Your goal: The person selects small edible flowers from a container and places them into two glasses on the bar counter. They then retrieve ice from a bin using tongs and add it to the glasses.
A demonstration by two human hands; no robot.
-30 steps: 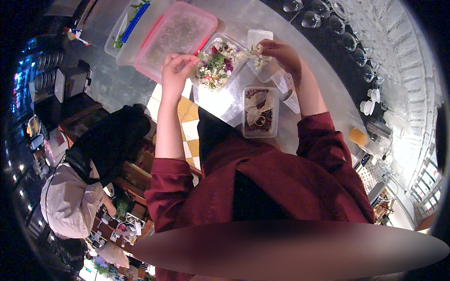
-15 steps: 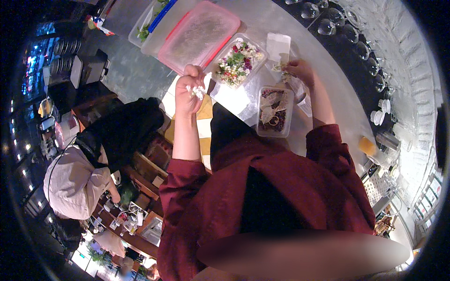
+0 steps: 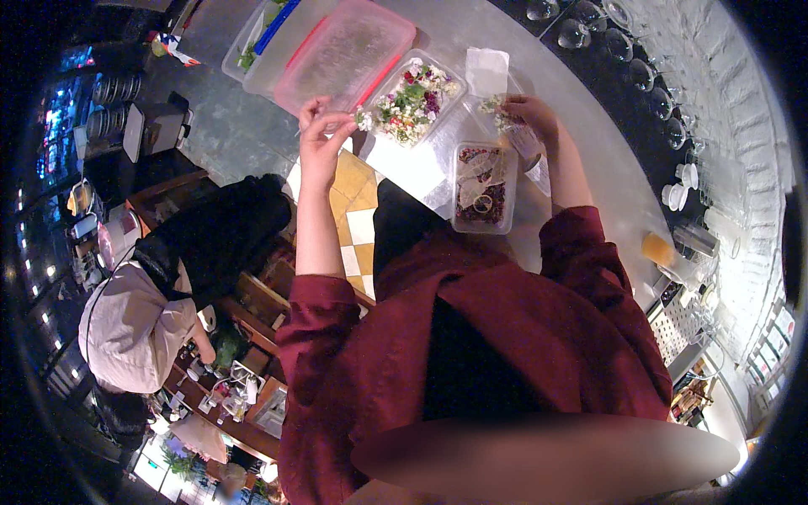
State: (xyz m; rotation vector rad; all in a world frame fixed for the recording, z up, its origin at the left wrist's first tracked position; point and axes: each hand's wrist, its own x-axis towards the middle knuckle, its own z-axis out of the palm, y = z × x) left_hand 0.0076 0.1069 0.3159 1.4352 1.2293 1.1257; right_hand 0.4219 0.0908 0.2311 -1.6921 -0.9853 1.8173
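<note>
Just left of the clear tub of mixed flowers (image 3: 421,94), my left hand (image 3: 322,150) is raised with thumb and forefinger pinched on a small white flower sprig (image 3: 364,119). The other fingers of that hand are curled. My right hand (image 3: 534,118) is closed on a small bunch of pale flowers (image 3: 495,104), beside a white paper sheet (image 3: 487,72). Nearer to me stands a second clear tub (image 3: 482,224), holding dark red bits and translucent pieces. A shiny, see-through item (image 3: 530,151) lies under my right hand; its kind is unclear.
A large box with a pink lid (image 3: 358,50) stands at the far left of the metal counter (image 3: 581,160). Behind it is a blue-edged box (image 3: 276,29) with greens. Stemmed glasses (image 3: 619,44) line the right side. To the left, a person in a pale top (image 3: 135,332) bends over.
My left hand has turned and moved slightly up and left, the white sprig now toward the flower tub. My right hand stays at the pale flowers. The view has shifted a little.
</note>
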